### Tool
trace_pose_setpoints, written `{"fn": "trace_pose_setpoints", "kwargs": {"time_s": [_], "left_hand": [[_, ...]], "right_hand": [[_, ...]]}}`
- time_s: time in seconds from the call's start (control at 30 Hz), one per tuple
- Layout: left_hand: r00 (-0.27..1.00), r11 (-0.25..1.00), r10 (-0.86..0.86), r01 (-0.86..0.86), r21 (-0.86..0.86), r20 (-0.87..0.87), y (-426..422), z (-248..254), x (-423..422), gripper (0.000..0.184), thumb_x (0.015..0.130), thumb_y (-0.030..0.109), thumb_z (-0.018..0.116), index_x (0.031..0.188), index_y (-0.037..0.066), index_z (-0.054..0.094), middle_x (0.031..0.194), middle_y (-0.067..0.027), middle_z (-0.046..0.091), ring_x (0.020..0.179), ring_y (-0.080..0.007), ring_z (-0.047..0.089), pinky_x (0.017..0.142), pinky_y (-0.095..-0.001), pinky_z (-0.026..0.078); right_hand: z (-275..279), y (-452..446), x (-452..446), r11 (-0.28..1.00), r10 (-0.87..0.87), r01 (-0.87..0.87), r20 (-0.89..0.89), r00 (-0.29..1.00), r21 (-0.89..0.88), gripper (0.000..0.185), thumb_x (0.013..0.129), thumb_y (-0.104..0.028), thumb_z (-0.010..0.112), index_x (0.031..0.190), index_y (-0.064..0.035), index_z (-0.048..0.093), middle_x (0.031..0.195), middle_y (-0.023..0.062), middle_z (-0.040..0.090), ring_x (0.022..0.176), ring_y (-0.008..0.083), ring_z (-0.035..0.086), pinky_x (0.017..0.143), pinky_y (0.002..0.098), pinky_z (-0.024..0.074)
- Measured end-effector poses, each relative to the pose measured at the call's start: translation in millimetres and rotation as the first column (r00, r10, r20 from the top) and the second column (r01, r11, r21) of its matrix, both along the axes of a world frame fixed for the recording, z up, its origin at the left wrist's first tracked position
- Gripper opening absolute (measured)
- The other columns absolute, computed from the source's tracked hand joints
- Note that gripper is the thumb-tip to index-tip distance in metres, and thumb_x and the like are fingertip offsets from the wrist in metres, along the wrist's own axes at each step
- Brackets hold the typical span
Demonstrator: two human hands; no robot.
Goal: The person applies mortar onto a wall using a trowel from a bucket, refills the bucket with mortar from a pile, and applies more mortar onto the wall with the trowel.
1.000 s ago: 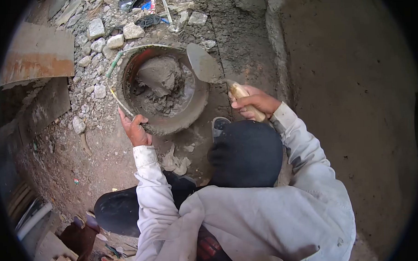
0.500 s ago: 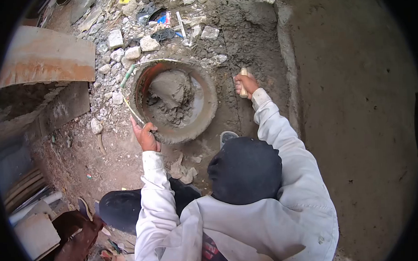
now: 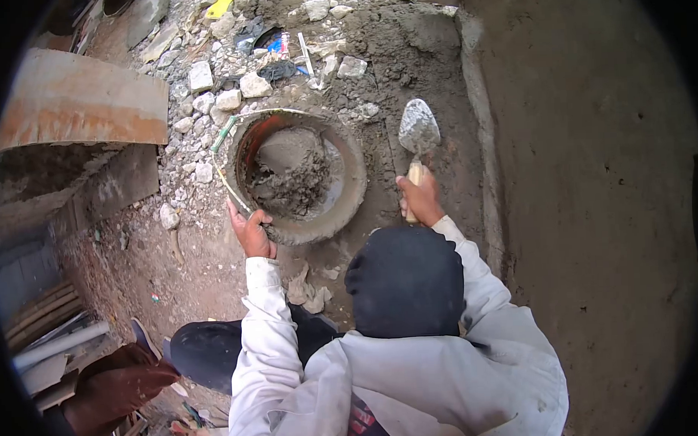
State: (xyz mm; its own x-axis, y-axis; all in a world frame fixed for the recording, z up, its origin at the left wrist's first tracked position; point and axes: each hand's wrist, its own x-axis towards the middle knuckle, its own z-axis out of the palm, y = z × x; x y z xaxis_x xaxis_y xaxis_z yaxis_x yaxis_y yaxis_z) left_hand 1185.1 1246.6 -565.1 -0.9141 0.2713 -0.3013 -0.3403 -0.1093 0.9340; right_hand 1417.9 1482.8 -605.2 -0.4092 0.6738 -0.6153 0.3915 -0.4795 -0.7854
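Observation:
My left hand (image 3: pixel 252 230) grips the near left rim of a round bucket (image 3: pixel 307 233), fingers outside and thumb over the edge. Inside the bucket lies wet grey mortar (image 3: pixel 305 173), with paler liquid along its right side. To the right of the bucket, my right hand (image 3: pixel 420 197) is closed around the wooden handle of a trowel (image 3: pixel 420 128). The trowel's blade points away from me over the rough ground, and grey mortar coats it.
Stones (image 3: pixel 255 84) and rubble lie beyond and left of the bucket. A curved board (image 3: pixel 83 96) stands at the left. A concrete edge (image 3: pixel 484 129) runs along a smooth grey surface (image 3: pixel 587 210) at right. Another person's brown-clad leg (image 3: pixel 117 391) is at lower left.
My right hand swung the trowel away from the bucket's right rim, forward, then back nearer my knee, its blade now showing mortar. My left hand stayed on the rim. The view shifted.

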Motion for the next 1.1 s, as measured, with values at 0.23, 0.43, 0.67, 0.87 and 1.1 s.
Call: {"fn": "trace_pose_setpoints", "kwargs": {"time_s": [0.23, 0.43, 0.67, 0.87, 1.1], "left_hand": [[0.999, 0.999, 0.026, -0.027, -0.047, -0.018, -10, -17, -9, 0.091, 0.062, -0.015, 0.049, 0.15, 0.001, 0.031, 0.129, -0.0065, 0.055, 0.095, -0.0173, 0.055, 0.071, -0.0239, 0.047], [1.0, 1.0, -0.01, 0.01, 0.003, -0.018, -6, -14, -9, 0.092, 0.063, -0.017, 0.048, 0.152, 0.001, 0.029, 0.126, -0.0069, 0.055, 0.086, -0.0138, 0.054, 0.064, -0.023, 0.046], [0.999, 0.999, 0.039, -0.039, -0.002, 0.003, 4, -1, 1, 0.09, 0.064, -0.017, 0.049, 0.151, 0.0, 0.03, 0.125, -0.0079, 0.055, 0.084, -0.0142, 0.054, 0.065, -0.0235, 0.047], [1.0, 0.999, 0.022, -0.023, -0.038, -0.017, 10, 4, -1, 0.086, 0.064, -0.016, 0.048, 0.148, 0.0, 0.034, 0.119, -0.007, 0.057, 0.083, -0.0143, 0.055, 0.064, -0.0234, 0.046], [0.999, 0.998, 0.043, -0.045, -0.042, -0.028, 3, -5, -4, 0.085, 0.064, -0.015, 0.049, 0.146, 0.002, 0.037, 0.113, -0.005, 0.059, 0.076, -0.012, 0.054, 0.059, -0.0231, 0.045]], "right_hand": [[-89, 150, -50, 0.921, -0.073, -0.021, -0.223, 0.972, -0.39, 0.013, 0.088, -0.013, 0.064, 0.089, -0.0094, 0.052, 0.064, -0.0001, 0.05, 0.046, 0.0117, 0.047, 0.04, 0.0304, 0.0407], [-98, 174, -71, 0.968, 0.031, -0.103, -0.296, 0.955, -0.23, 0.024, 0.085, -0.01, 0.068, 0.096, -0.0103, 0.046, 0.065, 0.0019, 0.048, 0.044, 0.0122, 0.046, 0.039, 0.0315, 0.0395], [-8, 70, -27, 0.643, 0.479, -0.378, 0.036, 0.877, 0.666, 0.03, 0.086, -0.012, 0.065, 0.108, -0.0031, 0.047, 0.071, 0.0104, 0.056, 0.045, 0.0173, 0.055, 0.039, 0.036, 0.0456], [-30, 7, 3, 0.978, 0.006, -0.006, -0.004, 1.0, -0.211, 0.024, 0.087, -0.01, 0.063, 0.103, -0.0041, 0.046, 0.072, 0.009, 0.053, 0.047, 0.0179, 0.054, 0.038, 0.0368, 0.0458], [-103, 79, -114, 0.915, -0.14, 0.044, -0.212, 0.967, -0.4, 0.017, 0.087, -0.009, 0.062, 0.094, -0.0088, 0.047, 0.063, 0.0017, 0.047, 0.047, 0.0137, 0.047, 0.04, 0.0324, 0.0428]]}}
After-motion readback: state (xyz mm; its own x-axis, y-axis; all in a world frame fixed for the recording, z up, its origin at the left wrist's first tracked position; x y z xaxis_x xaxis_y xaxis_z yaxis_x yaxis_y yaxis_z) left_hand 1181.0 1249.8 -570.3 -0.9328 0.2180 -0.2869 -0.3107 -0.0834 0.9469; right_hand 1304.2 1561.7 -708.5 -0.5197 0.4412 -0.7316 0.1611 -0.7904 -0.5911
